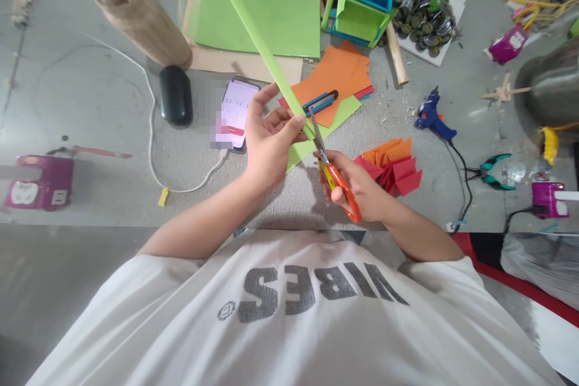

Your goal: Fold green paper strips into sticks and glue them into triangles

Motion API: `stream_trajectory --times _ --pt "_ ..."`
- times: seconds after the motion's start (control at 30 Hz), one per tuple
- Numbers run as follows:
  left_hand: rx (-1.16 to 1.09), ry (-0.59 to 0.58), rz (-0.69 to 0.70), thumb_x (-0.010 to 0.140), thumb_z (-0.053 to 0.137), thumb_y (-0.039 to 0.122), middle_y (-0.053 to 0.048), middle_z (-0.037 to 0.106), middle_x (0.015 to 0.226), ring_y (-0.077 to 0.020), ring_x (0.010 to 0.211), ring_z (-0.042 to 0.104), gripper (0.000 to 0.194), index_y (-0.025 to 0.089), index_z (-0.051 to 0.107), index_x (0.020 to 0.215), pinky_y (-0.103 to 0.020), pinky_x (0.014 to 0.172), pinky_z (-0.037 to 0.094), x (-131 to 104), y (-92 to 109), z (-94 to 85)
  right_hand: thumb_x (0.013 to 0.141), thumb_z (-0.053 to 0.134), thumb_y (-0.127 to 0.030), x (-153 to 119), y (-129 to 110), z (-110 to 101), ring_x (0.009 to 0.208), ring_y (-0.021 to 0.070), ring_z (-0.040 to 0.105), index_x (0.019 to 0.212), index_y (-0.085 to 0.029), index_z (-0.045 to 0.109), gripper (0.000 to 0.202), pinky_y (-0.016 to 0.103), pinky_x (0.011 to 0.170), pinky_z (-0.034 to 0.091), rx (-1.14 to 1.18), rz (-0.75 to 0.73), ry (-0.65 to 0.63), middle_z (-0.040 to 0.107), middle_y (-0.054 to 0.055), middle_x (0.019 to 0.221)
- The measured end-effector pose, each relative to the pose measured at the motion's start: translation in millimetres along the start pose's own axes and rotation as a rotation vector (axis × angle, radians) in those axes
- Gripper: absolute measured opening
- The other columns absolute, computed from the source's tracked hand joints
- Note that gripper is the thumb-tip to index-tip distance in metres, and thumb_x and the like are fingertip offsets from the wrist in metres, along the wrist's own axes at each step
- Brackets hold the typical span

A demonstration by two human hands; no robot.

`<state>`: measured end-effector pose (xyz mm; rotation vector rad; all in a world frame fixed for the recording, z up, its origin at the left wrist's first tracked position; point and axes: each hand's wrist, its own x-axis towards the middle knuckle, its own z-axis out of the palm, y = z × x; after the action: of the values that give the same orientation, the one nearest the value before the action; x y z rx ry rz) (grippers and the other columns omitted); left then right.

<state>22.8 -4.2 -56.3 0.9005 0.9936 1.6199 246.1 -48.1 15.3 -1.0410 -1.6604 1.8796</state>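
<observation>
On the gray worktable [108, 120] I view from afar, a broad green sheet [284, 9] lies behind a long light-green paper strip [254, 30], which slants down beside orange paper pieces [346, 69] to my left hand [271, 132], thumb and fingers pinching it near its lower end. My right hand [357, 184] curls around the orange-and-yellow handles of the scissors [337, 178], their blades at the strip's end just past my left fingertips, while a blue utility knife [322, 102] rests on the orange paper, just beyond the blades.
</observation>
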Motion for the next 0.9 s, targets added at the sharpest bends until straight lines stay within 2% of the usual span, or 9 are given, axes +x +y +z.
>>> stream_trajectory --times 0.2,0.3,0.47,0.63,0.77,0.9 --pt "-0.041 0.044 -0.086 0.091 0.113 0.049 -0.004 0.079 0.111 -0.0318 0.113 0.091 0.076 0.039 0.067 0.151 -0.038 0.082 0.079 1 2 3.6 0.092 0.081 -0.107 1 -1 2 0.082 0.0167 0.059 0.156 -0.029 0.059 0.103 0.033 0.07 0.053 -0.007 0.001 -0.01 0.062 -0.001 0.109" --pt "-0.046 0.041 -0.094 0.092 0.113 0.047 -0.004 0.077 0.111 -0.0321 0.116 0.09 0.076 0.039 0.066 0.151 -0.039 0.083 0.079 0 3 2.9 0.095 0.085 -0.101 1 -1 2 0.083 0.0164 0.06 0.157 -0.029 0.059 0.098 0.033 0.071 0.053 -0.011 -0.006 -0.006 0.062 -0.001 0.108" --pt "-0.007 0.051 -0.059 0.091 0.113 0.045 -0.001 0.077 0.103 -0.0262 0.099 0.088 0.072 0.037 0.066 0.147 -0.038 0.082 0.078 -1 10 2.0 0.096 0.089 -0.093 1 -2 3 0.086 0.0182 0.061 0.154 -0.029 0.062 0.09 0.033 0.071 0.052 -0.036 0.002 0.013 0.063 0.0 0.108" --pt "0.026 0.082 -0.031 0.093 0.112 0.044 0.001 0.08 0.1 -0.0237 0.091 0.087 0.071 0.039 0.067 0.147 -0.037 0.08 0.079 -1 13 3.1 0.099 0.091 -0.085 2 -3 4 0.081 0.0157 0.057 0.152 -0.028 0.062 0.084 0.034 0.073 0.054 -0.041 0.004 0.029 0.064 -0.001 0.108" --pt "0.04 0.081 -0.028 0.094 0.111 0.047 0.0 0.082 0.103 -0.0257 0.097 0.089 0.074 0.04 0.066 0.151 -0.039 0.083 0.081 -1 11 2.6 0.097 0.094 -0.082 2 -5 5 0.081 0.0162 0.058 0.15 -0.028 0.062 0.083 0.034 0.076 0.058 -0.025 0.031 0.031 0.061 -0.004 0.102" --pt "0.032 0.083 -0.027 0.094 0.11 0.046 -0.002 0.08 0.105 -0.0276 0.104 0.089 0.074 0.039 0.064 0.151 -0.042 0.086 0.08 -1 10 3.0 0.099 0.094 -0.078 1 -4 5 0.077 0.0142 0.056 0.146 -0.027 0.061 0.077 0.032 0.072 0.056 -0.021 0.039 0.046 0.06 -0.005 0.1"
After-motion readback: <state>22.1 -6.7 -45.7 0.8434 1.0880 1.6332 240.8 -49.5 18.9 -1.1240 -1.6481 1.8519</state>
